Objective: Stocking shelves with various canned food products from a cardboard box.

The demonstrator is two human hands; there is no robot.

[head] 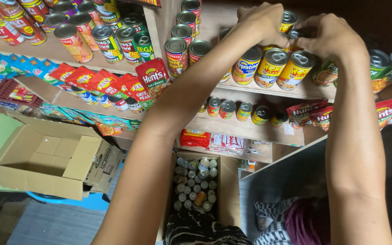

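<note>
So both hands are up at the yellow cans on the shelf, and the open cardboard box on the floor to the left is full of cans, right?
Not quite. In the head view, the left hand and right hand are at the yellow cans, but the open cardboard box on the left holds nothing. The cans are in the other box, below the arms.

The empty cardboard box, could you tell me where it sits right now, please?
In the head view, the empty cardboard box sits low on the left, flaps open, below the pouch shelf and left of the box of cans.
</note>
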